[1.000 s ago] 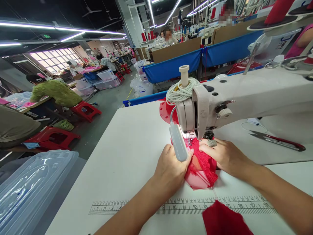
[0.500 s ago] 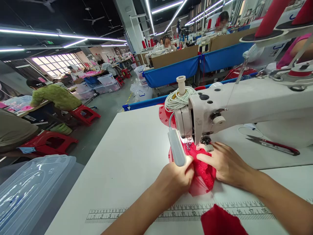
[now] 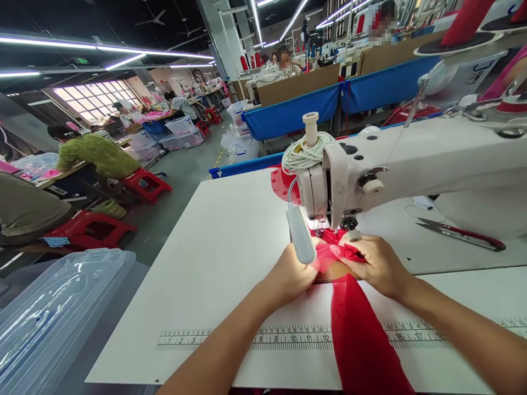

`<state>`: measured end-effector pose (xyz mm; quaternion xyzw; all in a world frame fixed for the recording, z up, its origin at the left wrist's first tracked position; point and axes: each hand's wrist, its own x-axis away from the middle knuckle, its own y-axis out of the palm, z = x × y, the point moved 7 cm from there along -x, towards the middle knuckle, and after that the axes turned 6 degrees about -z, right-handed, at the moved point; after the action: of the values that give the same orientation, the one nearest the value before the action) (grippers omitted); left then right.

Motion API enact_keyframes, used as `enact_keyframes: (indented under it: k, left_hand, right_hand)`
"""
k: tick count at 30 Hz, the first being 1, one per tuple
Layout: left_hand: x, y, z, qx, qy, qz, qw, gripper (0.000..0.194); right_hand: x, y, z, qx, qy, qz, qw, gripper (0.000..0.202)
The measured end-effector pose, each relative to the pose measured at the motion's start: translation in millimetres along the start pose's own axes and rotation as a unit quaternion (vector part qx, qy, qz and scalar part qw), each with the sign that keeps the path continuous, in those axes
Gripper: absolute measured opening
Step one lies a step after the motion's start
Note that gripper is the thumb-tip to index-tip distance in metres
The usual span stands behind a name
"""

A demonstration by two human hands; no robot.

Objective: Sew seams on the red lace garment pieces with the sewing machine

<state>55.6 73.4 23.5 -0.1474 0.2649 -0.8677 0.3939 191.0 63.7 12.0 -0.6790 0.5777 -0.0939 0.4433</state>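
Red lace and sheer fabric (image 3: 327, 258) lies under the needle area of a white sewing machine (image 3: 329, 192). My left hand (image 3: 290, 277) is closed on its left edge, partly behind the machine's pale lamp (image 3: 301, 233). On the right side, my right hand (image 3: 381, 266) pinches a bunched lace part of the same fabric. A long strip of plain red fabric (image 3: 358, 334) runs from just below the hands over the table's front edge. Beyond the needle, more dotted red sheer fabric (image 3: 282, 184) rests on the table. The presser foot is mostly hidden.
Red-handled thread snips (image 3: 461, 235) lie right of the machine head. A printed ruler scale (image 3: 230, 337) crosses the white table (image 3: 214, 247). A clear plastic bin lid (image 3: 61, 312) is at the left. Red thread cones (image 3: 467, 24) stand upper right. Other people sit at tables beyond.
Both hands have moved up closer to the needle, and the lace is more bunched. The plain red strip has been drawn upward and now reaches the hands. The view has shifted slightly.
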Motion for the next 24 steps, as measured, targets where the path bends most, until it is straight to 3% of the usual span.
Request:
enact_keyframes:
  k: [2, 6, 9, 12, 15, 19, 24]
  left_hand:
    - [-1, 4.0, 0, -0.009, -0.004, -0.005, 1.000, 0.012]
    - [-2, 4.7, 0, -0.071, 0.016, 0.053, 0.996, 0.017]
    - [-1, 9.6, 2, -0.143, 0.070, 0.067, 0.985, 0.020]
    - [4, 13.1, 6, -0.236, 0.133, 0.090, 0.958, 0.017]
    - [12, 13.9, 12, -0.321, 0.183, 0.132, 0.920, 0.022]
    - [19, 17.7, 19, -0.390, 0.211, 0.153, 0.883, 0.035]
    - [22, 25.9, 22, -0.443, 0.213, 0.128, 0.861, 0.029]
  right_hand:
    - [0, -1, -2, 0.001, -0.010, 0.011, 1.000, 0.048]
    - [2, 0, -7, 0.031, -0.051, 0.003, 0.998, 0.046]
    - [5, 0, -12, 0.059, -0.089, -0.008, 0.994, 0.039]
    - [7, -1, -16, 0.071, -0.113, -0.030, 0.991, 0.031]
    - [10, -1, -18, 0.103, -0.125, -0.061, 0.985, 0.009]
    - [14, -2, -19, 0.163, -0.140, -0.057, 0.975, 0.026]
    - [14, -1, -24, 0.186, -0.153, -0.029, 0.970, 0.024]
